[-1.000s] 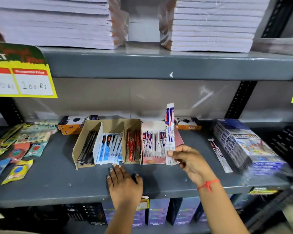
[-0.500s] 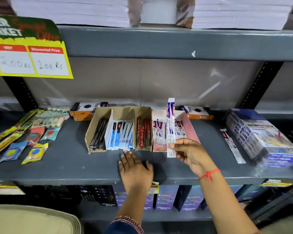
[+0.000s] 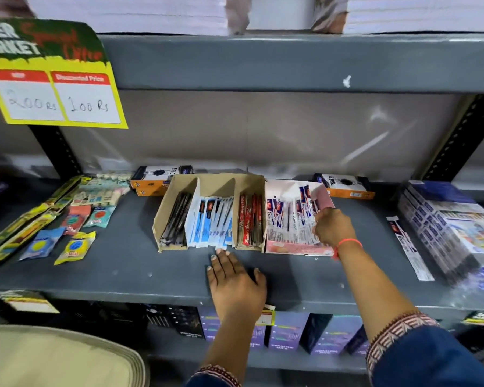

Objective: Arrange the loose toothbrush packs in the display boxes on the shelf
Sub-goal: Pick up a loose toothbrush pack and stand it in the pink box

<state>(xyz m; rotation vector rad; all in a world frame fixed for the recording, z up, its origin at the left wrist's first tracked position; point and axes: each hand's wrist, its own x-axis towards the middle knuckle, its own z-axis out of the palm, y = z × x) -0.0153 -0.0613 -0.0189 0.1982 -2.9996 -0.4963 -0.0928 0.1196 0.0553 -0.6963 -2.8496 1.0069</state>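
A brown cardboard display box (image 3: 220, 183) on the grey shelf (image 3: 123, 263) holds black packs (image 3: 176, 222), blue-and-white packs (image 3: 210, 224) and red packs (image 3: 250, 222) in separate compartments. To its right a pink display box (image 3: 296, 250) holds white-and-blue toothbrush packs (image 3: 285, 222). My right hand (image 3: 333, 227) reaches into the pink box, its fingers curled on a toothbrush pack lying at the box's right side. My left hand (image 3: 235, 283) lies flat and open on the shelf in front of the cardboard box. One loose toothbrush pack (image 3: 408, 247) lies on the shelf further right.
A wrapped stack of boxes (image 3: 453, 227) fills the shelf's right end. Orange-and-black boxes (image 3: 157, 177) stand behind the display boxes. Sachets and small packets (image 3: 76, 224) are spread at the left. A yellow price sign (image 3: 53, 93) hangs from the upper shelf.
The toothbrush pack that my right hand held upright at the pink box now lies down inside it, and the hand has moved forward into the box. My left hand stays flat on the shelf.
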